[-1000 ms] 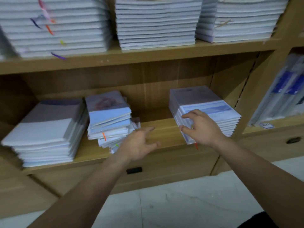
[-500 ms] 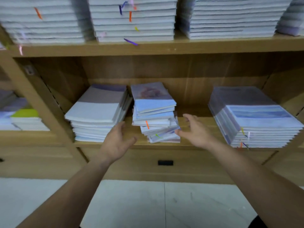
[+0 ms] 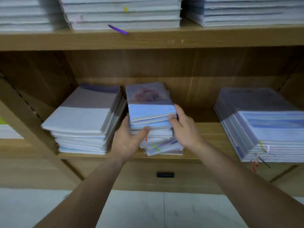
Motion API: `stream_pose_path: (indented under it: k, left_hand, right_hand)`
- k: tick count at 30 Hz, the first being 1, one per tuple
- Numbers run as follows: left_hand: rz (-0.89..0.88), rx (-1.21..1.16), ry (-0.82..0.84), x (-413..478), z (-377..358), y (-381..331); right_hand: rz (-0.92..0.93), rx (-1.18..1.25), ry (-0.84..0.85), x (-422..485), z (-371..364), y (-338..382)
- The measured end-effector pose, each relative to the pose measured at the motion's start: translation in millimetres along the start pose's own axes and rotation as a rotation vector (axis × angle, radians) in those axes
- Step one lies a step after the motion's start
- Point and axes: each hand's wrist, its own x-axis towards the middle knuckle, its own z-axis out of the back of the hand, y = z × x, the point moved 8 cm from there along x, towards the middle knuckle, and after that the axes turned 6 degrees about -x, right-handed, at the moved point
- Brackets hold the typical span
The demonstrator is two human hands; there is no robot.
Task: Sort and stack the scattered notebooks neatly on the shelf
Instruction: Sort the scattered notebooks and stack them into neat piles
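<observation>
An uneven middle stack of small blue-and-purple notebooks (image 3: 148,102) stands on the lower wooden shelf (image 3: 197,127); its bottom books are skewed out toward the front right. My left hand (image 3: 130,139) grips the stack's left side, thumb across the front edges. On the stack's right side my right hand (image 3: 182,127) holds the upper books, thumb on their front corner. A tidier stack of larger white-and-purple notebooks (image 3: 83,116) sits just left, and a big stack of blue-covered notebooks (image 3: 263,122) lies at the right.
The upper shelf board (image 3: 148,38) carries several tall white stacks, with a purple ribbon (image 3: 117,29) hanging over its edge. A shelf divider (image 3: 24,104) rises on the left. Below the shelf is a drawer front with a black handle (image 3: 165,174), then pale floor tiles (image 3: 148,209).
My view swung left from the right stack to the middle one and came closer. Both hands left the right stack and the bare shelf and now clasp the middle stack from either side.
</observation>
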Motion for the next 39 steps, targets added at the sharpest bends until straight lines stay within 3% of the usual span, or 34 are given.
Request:
stream_pose_path:
  k: [10,13,20,24,28,30,33,39]
  left_hand:
    - [0.02,-0.098,0.249,-11,-40,-7]
    - [-0.012,-0.22,0.189,-7,-29,-14]
    - [-0.111,-0.175,0.174,-4,-36,-29]
    - [-0.047,-0.201,0.226,2,-33,-18]
    - [0.06,-0.098,0.155,2,-15,15]
    - [0.144,-0.027,0.22,-5,-20,36]
    - [0.132,-0.04,0.329,-16,-36,46]
    - [0.132,-0.117,0.33,-15,-51,45]
  right_hand:
    - [0.003,0.006,-0.025,-19,23,-20]
    - [0.006,0.041,-0.043,-19,25,-16]
    - [-0.079,0.116,-0.078,-7,22,-21]
    - [-0.091,0.216,-0.008,-3,24,-32]
    - [-0.166,0.193,0.07,-11,19,-64]
    - [-0.177,0.15,0.148,-18,11,-73]
    - [-0.184,0.185,0.229,-26,-1,-76]
    - [-0.205,0.227,0.183,-28,-10,-73]
